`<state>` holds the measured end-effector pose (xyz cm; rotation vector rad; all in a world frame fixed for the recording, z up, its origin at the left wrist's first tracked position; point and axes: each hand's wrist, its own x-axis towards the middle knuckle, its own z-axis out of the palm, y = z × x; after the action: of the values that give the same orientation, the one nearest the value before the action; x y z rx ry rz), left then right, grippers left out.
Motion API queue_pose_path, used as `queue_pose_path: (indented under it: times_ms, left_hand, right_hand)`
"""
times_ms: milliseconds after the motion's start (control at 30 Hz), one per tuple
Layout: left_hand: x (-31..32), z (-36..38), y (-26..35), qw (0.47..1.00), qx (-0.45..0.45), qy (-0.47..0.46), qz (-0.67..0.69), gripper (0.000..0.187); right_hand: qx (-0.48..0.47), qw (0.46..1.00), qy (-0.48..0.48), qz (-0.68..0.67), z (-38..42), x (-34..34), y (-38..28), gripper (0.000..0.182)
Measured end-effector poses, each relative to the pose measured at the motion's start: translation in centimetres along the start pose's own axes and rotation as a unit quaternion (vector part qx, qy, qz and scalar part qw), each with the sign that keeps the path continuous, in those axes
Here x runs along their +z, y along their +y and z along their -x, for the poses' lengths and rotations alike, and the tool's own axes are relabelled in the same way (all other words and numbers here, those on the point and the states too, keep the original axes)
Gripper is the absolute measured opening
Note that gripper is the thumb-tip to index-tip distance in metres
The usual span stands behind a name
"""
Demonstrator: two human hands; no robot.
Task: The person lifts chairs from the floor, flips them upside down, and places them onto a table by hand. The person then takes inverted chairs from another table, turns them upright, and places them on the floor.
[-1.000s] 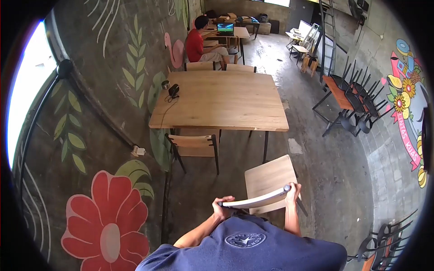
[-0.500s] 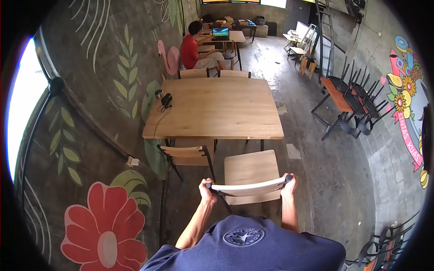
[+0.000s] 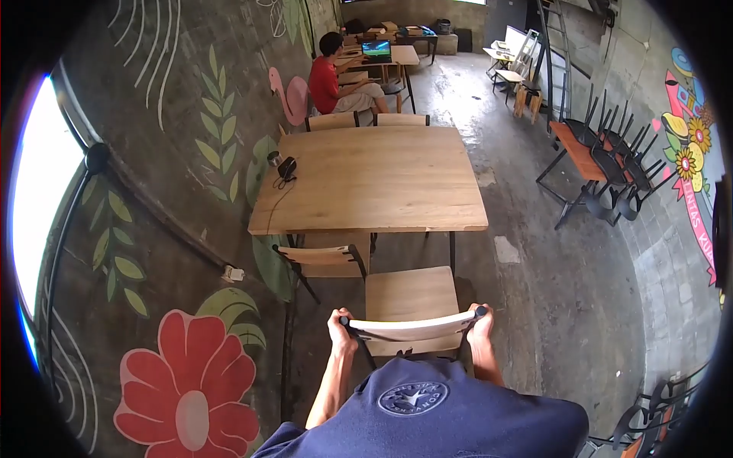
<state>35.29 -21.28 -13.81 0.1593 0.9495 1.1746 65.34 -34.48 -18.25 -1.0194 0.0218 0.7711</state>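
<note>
A wooden chair with a black frame (image 3: pixel 411 294) stands right in front of me, its backrest toward my body and its seat toward the table. My left hand (image 3: pixel 341 330) is wrapped round the left end of the backrest. The right end is in the grip of my right hand (image 3: pixel 480 325). Beyond the seat is a large wooden table (image 3: pixel 374 179), with a gap of floor between them. Left of my chair, a second chair (image 3: pixel 321 259) sits with its seat partly under the table edge.
Small black objects with a cable (image 3: pixel 285 169) lie on the table's left side. Two chairs (image 3: pixel 402 120) stand at its far side. Behind them a person in red (image 3: pixel 326 84) sits near a laptop (image 3: pixel 376 51). Stacked black chairs (image 3: pixel 611 156) rest on an orange table at right.
The chair in my hands has shifted slightly left and turned, now more square to the table. Both hands moved with it, still gripping. The camera view has also shifted a little.
</note>
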Motion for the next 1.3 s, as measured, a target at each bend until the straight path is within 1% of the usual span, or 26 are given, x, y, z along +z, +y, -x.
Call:
queue_pose_path:
  times_ms: [33, 100, 133, 200, 267, 333, 367, 400, 467, 533, 600, 667, 700, 733, 767, 800, 833, 900, 933, 967, 1067, 1133, 1200, 1233, 1267, 1300]
  left_hand:
    - [-0.2, 0.4, 0.1, 1.000, -0.005, 0.015, 0.006, 0.016]
    - [-1.5, 0.0, -0.3, 1.000, -0.006, 0.008, -0.001, 0.016]
    - [-2.4, 0.3, -0.6, 1.000, -0.011, 0.005, -0.009, 0.015]
    - [-3.5, 0.7, -0.9, 1.000, -0.019, 0.012, -0.016, 0.015]
    - [-4.0, 1.6, -1.2, 0.999, -0.026, 0.014, -0.043, 0.015]
    - [-3.4, 2.7, -0.9, 0.998, -0.040, 0.019, -0.039, 0.015]
    - [-3.5, 3.0, -0.8, 0.998, -0.044, 0.015, -0.046, 0.015]
    - [-3.8, 3.3, -0.7, 0.997, -0.047, 0.011, -0.054, 0.015]
    - [-5.9, 2.8, -1.3, 0.997, -0.047, -0.016, -0.061, 0.015]
    - [-7.1, 3.4, -1.6, 0.997, -0.049, -0.020, -0.055, 0.014]
    - [-8.5, 4.3, -1.8, 0.996, -0.062, -0.021, -0.059, 0.013]
    - [-10.0, 4.7, -2.5, 0.996, -0.063, 0.003, -0.068, 0.015]
    - [-10.1, 5.4, -2.1, 0.994, -0.092, 0.017, -0.052, 0.015]
    - [-10.4, 5.7, -2.1, 0.994, -0.096, 0.016, -0.049, 0.015]
    - [-10.8, 6.0, -2.1, 0.993, -0.097, -0.003, -0.063, 0.015]
    - [-11.4, 6.2, -2.1, 0.992, -0.097, -0.021, -0.079, 0.015]
    - [-12.1, 6.1, -2.1, 0.989, -0.098, -0.044, -0.101, 0.014]
    - [-12.8, 6.2, -2.5, 0.989, -0.098, -0.043, -0.101, 0.013]
    - [-13.0, 6.2, -2.7, 0.990, -0.095, -0.041, -0.099, 0.011]
    - [-13.6, 5.8, -3.2, 0.988, -0.113, -0.020, -0.100, 0.010]
    - [-14.1, 6.3, -3.9, 0.985, -0.135, -0.003, -0.109, 0.010]
    - [-13.2, 7.3, -3.4, 0.984, -0.150, 0.009, -0.095, 0.010]
    - [-13.8, 7.4, -3.4, 0.983, -0.145, 0.009, -0.113, 0.010]
    - [-14.5, 6.7, -3.9, 0.987, -0.117, -0.005, -0.112, 0.011]
    - [-14.9, 6.2, -4.0, 0.987, -0.110, -0.022, -0.114, 0.012]
    - [-15.1, 5.6, -4.1, 0.987, -0.115, -0.014, -0.113, 0.011]
  right_hand:
    - [0.001, 1.000, 0.001, 0.000, 0.2, -0.3, 0.3, 0.029]
    - [-0.002, 0.999, 0.049, -0.003, 0.6, -1.4, 1.3, 0.028]
    - [0.000, 0.999, 0.052, 0.000, 1.0, -2.6, 1.7, 0.028]
    - [0.054, 0.998, 0.023, 0.022, 1.4, -4.6, 1.9, 0.016]
    - [0.051, 0.998, 0.028, 0.015, 1.7, -5.8, 2.5, 0.017]
    - [0.048, 0.997, 0.047, 0.028, 2.7, -5.2, 1.8, 0.021]
    - [0.051, 0.998, 0.038, 0.023, 3.2, -4.8, 1.4, 0.025]
    - [0.049, 0.998, 0.040, 0.022, 4.2, -3.9, 0.8, 0.025]
    - [0.030, 0.996, 0.075, 0.026, 6.1, -2.8, 0.1, 0.025]
    - [0.023, 0.997, 0.068, 0.010, 6.4, -5.6, 1.6, 0.024]
    - [0.018, 1.000, 0.019, 0.017, 7.7, -7.7, 2.3, 0.023]
    - [0.029, 0.999, 0.035, 0.025, 8.8, -9.6, 3.3, 0.021]
    - [0.041, 0.998, 0.046, 0.016, 9.7, -9.8, 3.3, 0.021]
    - [0.054, 0.997, 0.058, 0.007, 10.5, -9.9, 3.4, 0.021]
    - [0.021, 0.997, 0.072, 0.030, 11.3, -10.0, 3.6, 0.020]
    - [0.019, 0.996, 0.076, 0.032, 11.6, -10.8, 3.7, 0.020]
    - [0.037, 0.996, 0.074, 0.038, 11.6, -11.4, 3.8, 0.020]
    - [0.052, 0.995, 0.074, 0.043, 12.2, -12.6, 4.4, 0.020]
    - [0.038, 0.995, 0.077, 0.055, 12.7, -13.1, 4.6, 0.021]
    - [0.023, 0.994, 0.079, 0.067, 13.0, -13.6, 4.8, 0.022]
    - [-0.001, 0.992, 0.106, 0.068, 14.9, -13.4, 4.4, 0.020]
    - [0.008, 0.990, 0.126, 0.059, 16.0, -13.5, 4.5, 0.020]
    - [0.001, 0.991, 0.120, 0.064, 16.9, -13.7, 4.8, 0.021]
    - [-0.010, 0.991, 0.111, 0.069, 17.1, -13.6, 4.9, 0.023]
    - [0.002, 0.989, 0.130, 0.070, 17.0, -13.4, 5.0, 0.024]
    - [0.003, 0.990, 0.124, 0.068, 17.0, -13.1, 5.1, 0.024]
